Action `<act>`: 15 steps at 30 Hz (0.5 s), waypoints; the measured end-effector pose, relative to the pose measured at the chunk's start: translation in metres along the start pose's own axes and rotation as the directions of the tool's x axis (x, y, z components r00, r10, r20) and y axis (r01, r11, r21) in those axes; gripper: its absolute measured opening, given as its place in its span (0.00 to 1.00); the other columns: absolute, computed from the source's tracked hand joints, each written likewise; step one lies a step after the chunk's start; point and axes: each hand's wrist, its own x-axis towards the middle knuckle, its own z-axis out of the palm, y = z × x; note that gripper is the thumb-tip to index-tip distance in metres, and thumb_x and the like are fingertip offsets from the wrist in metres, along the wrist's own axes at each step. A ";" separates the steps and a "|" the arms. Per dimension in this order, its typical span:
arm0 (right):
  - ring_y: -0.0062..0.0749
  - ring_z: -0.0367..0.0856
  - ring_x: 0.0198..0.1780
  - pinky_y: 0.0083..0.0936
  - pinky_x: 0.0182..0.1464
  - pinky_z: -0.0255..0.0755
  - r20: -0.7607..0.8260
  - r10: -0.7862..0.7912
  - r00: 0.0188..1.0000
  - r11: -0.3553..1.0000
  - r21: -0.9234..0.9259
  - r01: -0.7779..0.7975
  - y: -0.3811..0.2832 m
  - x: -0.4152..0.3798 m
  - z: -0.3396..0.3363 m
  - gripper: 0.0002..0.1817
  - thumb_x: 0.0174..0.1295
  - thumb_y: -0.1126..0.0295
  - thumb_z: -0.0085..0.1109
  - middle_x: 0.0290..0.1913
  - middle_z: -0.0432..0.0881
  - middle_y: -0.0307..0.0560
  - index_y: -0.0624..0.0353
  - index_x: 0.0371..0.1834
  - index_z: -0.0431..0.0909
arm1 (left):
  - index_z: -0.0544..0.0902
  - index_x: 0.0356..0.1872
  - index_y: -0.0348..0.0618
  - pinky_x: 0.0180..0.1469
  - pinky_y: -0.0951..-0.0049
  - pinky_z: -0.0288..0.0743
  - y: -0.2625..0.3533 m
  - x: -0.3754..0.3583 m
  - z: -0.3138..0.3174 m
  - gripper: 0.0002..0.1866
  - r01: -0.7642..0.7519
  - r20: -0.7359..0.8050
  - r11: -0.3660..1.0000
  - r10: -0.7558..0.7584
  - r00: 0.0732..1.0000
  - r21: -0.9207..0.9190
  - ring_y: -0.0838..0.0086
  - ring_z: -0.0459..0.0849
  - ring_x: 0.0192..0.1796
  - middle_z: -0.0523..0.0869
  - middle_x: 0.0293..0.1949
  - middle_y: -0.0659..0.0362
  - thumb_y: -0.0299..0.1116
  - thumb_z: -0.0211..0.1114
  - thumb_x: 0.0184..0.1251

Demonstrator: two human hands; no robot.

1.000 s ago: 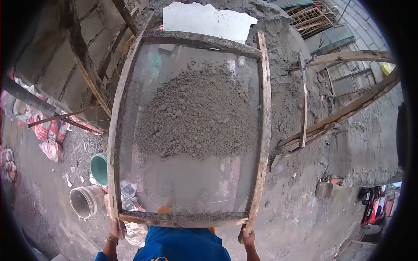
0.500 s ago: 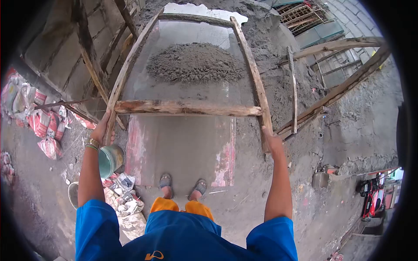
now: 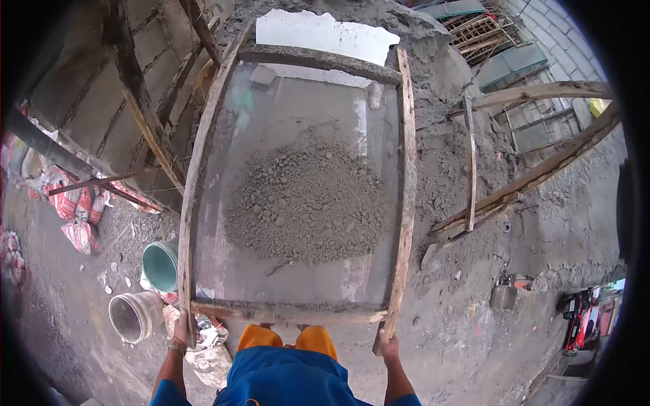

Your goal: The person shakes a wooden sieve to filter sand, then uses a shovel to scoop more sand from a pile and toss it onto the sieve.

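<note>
A large wooden-framed sieve point(image 3: 407, 169) spreads out before me, its mesh carrying a heap of grey, lumpy sand point(image 3: 311, 203). My left hand point(image 3: 180, 330) is wrapped round the near end of the left side rail, a wristband on the wrist. At the matching end of the right rail, my right hand point(image 3: 388, 344) is closed on the wood. The near crossbar point(image 3: 291, 313) lies between both hands, close to my knees. Through the mesh a smooth grey surface shows faintly beneath.
A green bucket point(image 3: 161, 266) and a pale bucket point(image 3: 135, 316) stand on the left, with sacks point(image 3: 82, 235) farther out. Timber props point(image 3: 542, 172) lean at the right. A block wall point(image 3: 74, 74) rises at the far left, and a red vehicle point(image 3: 583, 321) is at lower right.
Both hands have drawn the sieve toward my body, so its near crossbar now covers my feet. The heap on the mesh has come nearer and shows more coarse lumps.
</note>
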 end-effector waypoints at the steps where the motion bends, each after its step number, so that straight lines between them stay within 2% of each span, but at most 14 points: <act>1: 0.29 0.77 0.41 0.28 0.45 0.71 -0.020 0.117 0.993 0.983 -0.141 -0.119 -0.050 0.026 0.004 0.34 0.56 0.44 0.60 0.40 0.80 0.48 0.68 0.49 0.75 | 0.74 0.24 0.45 0.15 0.71 0.70 0.049 0.012 0.032 0.35 0.035 -0.050 0.997 -0.032 0.998 0.062 0.69 0.74 0.13 0.74 0.14 0.58 0.72 0.45 0.59; 2: 0.39 0.79 0.44 0.32 0.48 0.70 -0.103 0.104 0.989 0.935 -0.328 -0.133 -0.069 0.072 0.003 0.41 0.54 0.38 0.58 0.41 0.81 0.58 0.74 0.49 0.75 | 0.74 0.22 0.45 0.15 0.71 0.70 0.094 0.031 0.052 0.38 0.091 -0.028 0.988 -0.089 0.996 0.125 0.70 0.74 0.13 0.74 0.14 0.58 0.76 0.45 0.55; 3: 0.46 0.78 0.49 0.34 0.51 0.69 -0.121 0.052 0.991 0.922 -0.375 -0.094 -0.115 0.098 0.004 0.47 0.51 0.34 0.57 0.44 0.79 0.65 0.77 0.50 0.73 | 0.73 0.21 0.45 0.14 0.70 0.69 0.152 0.028 0.083 0.40 0.074 -0.057 0.975 -0.063 0.996 0.209 0.70 0.74 0.13 0.73 0.13 0.59 0.79 0.45 0.51; 4: 0.48 0.77 0.52 0.33 0.53 0.68 -0.088 -0.004 0.996 0.936 -0.351 -0.027 -0.188 0.095 0.002 0.49 0.50 0.32 0.56 0.47 0.78 0.66 0.76 0.53 0.73 | 0.73 0.21 0.46 0.14 0.70 0.69 0.200 0.025 0.107 0.40 0.038 -0.008 0.984 -0.037 0.999 0.174 0.71 0.74 0.13 0.72 0.13 0.60 0.80 0.46 0.49; 5: 0.48 0.77 0.52 0.33 0.54 0.69 -0.121 -0.132 0.984 0.919 -0.387 0.076 -0.216 0.116 -0.008 0.51 0.49 0.30 0.55 0.48 0.78 0.64 0.77 0.53 0.72 | 0.73 0.22 0.46 0.15 0.71 0.69 0.244 0.014 0.124 0.39 0.014 -0.006 0.973 -0.013 1.000 0.230 0.71 0.74 0.13 0.72 0.13 0.61 0.80 0.47 0.49; 7: 0.44 0.79 0.48 0.35 0.49 0.71 -0.125 -0.141 0.982 0.920 -0.384 0.084 -0.306 0.107 -0.029 0.53 0.47 0.29 0.57 0.45 0.79 0.63 0.79 0.52 0.72 | 0.73 0.26 0.49 0.16 0.72 0.71 0.306 0.014 0.134 0.38 -0.144 0.120 0.940 0.112 0.986 0.308 0.75 0.74 0.14 0.73 0.14 0.63 0.79 0.48 0.49; 8: 0.42 0.79 0.44 0.35 0.44 0.72 -0.090 -0.110 0.990 0.934 -0.349 0.072 -0.327 0.121 -0.041 0.52 0.47 0.30 0.57 0.45 0.79 0.61 0.78 0.51 0.73 | 0.73 0.27 0.50 0.16 0.73 0.71 0.332 0.004 0.137 0.37 -0.136 0.126 0.937 0.100 0.987 0.321 0.76 0.74 0.14 0.73 0.15 0.63 0.79 0.48 0.49; 9: 0.42 0.79 0.44 0.35 0.44 0.72 -0.085 -0.091 0.992 0.932 -0.358 0.054 -0.322 0.111 -0.044 0.52 0.47 0.30 0.57 0.45 0.79 0.61 0.78 0.51 0.73 | 0.73 0.29 0.50 0.16 0.73 0.71 0.343 -0.003 0.137 0.37 -0.132 0.131 0.932 0.092 0.987 0.337 0.76 0.74 0.14 0.73 0.15 0.64 0.79 0.48 0.49; 11: 0.45 0.79 0.49 0.32 0.50 0.70 -0.156 -0.100 0.983 0.941 -0.335 0.042 -0.321 0.100 -0.044 0.49 0.48 0.35 0.60 0.46 0.79 0.66 0.83 0.48 0.73 | 0.73 0.29 0.50 0.16 0.74 0.70 0.320 -0.008 0.130 0.37 -0.082 0.107 0.944 0.049 0.993 0.321 0.76 0.73 0.14 0.72 0.15 0.64 0.79 0.48 0.50; 12: 0.42 0.79 0.46 0.32 0.49 0.71 -0.119 -0.149 0.982 0.965 -0.232 0.118 -0.291 0.078 -0.036 0.46 0.50 0.37 0.62 0.44 0.80 0.64 0.82 0.46 0.75 | 0.73 0.30 0.49 0.16 0.74 0.70 0.301 -0.013 0.122 0.37 -0.040 0.079 0.956 0.018 0.997 0.291 0.76 0.73 0.14 0.72 0.15 0.64 0.78 0.48 0.51; 13: 0.39 0.79 0.44 0.30 0.48 0.71 -0.155 -0.090 0.984 0.957 -0.289 0.042 -0.258 0.056 -0.027 0.44 0.51 0.39 0.62 0.41 0.81 0.62 0.80 0.45 0.76 | 0.74 0.31 0.49 0.15 0.74 0.69 0.260 -0.015 0.111 0.37 -0.058 0.044 0.957 0.048 0.998 0.286 0.75 0.73 0.14 0.72 0.15 0.63 0.77 0.47 0.52; 14: 0.34 0.79 0.43 0.29 0.47 0.71 -0.179 -0.224 0.958 0.938 -0.308 0.161 -0.165 0.077 -0.026 0.40 0.53 0.40 0.61 0.38 0.82 0.58 0.76 0.45 0.77 | 0.75 0.32 0.47 0.15 0.74 0.69 0.210 -0.006 0.093 0.37 -0.049 0.034 0.966 0.042 0.999 0.255 0.73 0.74 0.14 0.73 0.15 0.61 0.76 0.46 0.54; 15: 0.30 0.79 0.42 0.27 0.46 0.71 -0.123 -0.142 0.982 0.963 -0.246 0.109 -0.142 0.033 -0.016 0.35 0.55 0.43 0.61 0.37 0.82 0.53 0.72 0.45 0.78 | 0.76 0.30 0.46 0.16 0.73 0.70 0.160 -0.009 0.076 0.37 0.027 -0.008 0.975 -0.026 1.000 0.219 0.72 0.75 0.14 0.75 0.15 0.60 0.76 0.46 0.55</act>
